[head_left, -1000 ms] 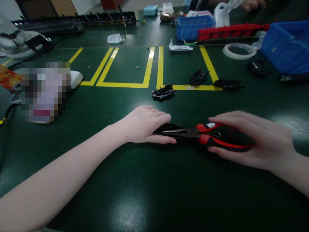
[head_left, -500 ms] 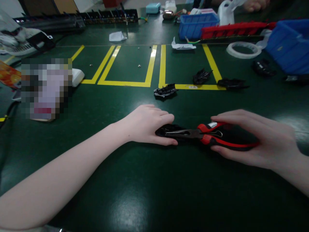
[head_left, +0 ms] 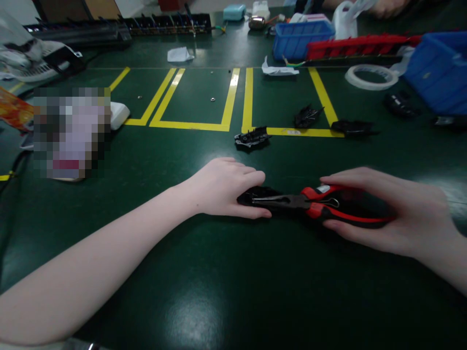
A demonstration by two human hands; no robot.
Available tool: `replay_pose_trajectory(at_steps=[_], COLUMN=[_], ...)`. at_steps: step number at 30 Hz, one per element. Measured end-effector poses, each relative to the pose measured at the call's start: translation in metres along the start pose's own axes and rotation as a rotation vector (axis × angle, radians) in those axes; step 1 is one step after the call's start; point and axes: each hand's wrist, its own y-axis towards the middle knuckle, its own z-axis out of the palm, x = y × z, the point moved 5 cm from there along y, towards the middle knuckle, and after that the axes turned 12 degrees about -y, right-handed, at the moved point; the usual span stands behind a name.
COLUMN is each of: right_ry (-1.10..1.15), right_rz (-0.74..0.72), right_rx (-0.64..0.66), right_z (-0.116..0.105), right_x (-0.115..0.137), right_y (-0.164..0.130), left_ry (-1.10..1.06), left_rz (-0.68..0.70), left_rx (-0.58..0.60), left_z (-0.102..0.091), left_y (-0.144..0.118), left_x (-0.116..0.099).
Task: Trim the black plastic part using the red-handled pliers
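Black plastic part [head_left: 255,195] flat on green table [head_left: 219,282], near centre of view, pinned under fingers of left hand [head_left: 222,187]. Left hand closed down on part, thumb along near edge; most of part hidden beneath it. Needle-nose pliers [head_left: 317,206] with red-and-black handles held in right hand [head_left: 386,214], fingers wrapped around both handles. Metal nose of pliers laid onto exposed end of part; whether nose is biting anything cannot be told, tips too dark and small.

Progress, judged: work on this part in hand, not finished. Part neither released nor set aside.

Further out: three similar black parts loose on table beyond hands, one [head_left: 252,138] just short of yellow tape line [head_left: 292,131], two [head_left: 307,115] [head_left: 353,127] at that line. Whether these are done or waiting cannot be told. Blue bins [head_left: 434,73] and tape roll [head_left: 371,76] at far right; another person's hand [head_left: 383,7] at top edge, well apart.
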Motion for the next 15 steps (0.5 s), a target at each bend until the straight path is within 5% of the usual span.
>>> replay_pose_trajectory(at_steps=[15], right_ry=[0.005], right_rz=[-0.007], right_rx=[0.014], right_z=[0.0], right_x=[0.0054], right_y=[0.0006], left_ry=[0.022], left_rz=[0.003], left_rx=[0.028], left_z=[-0.0004], left_y=[0.0004], left_x=[0.0003])
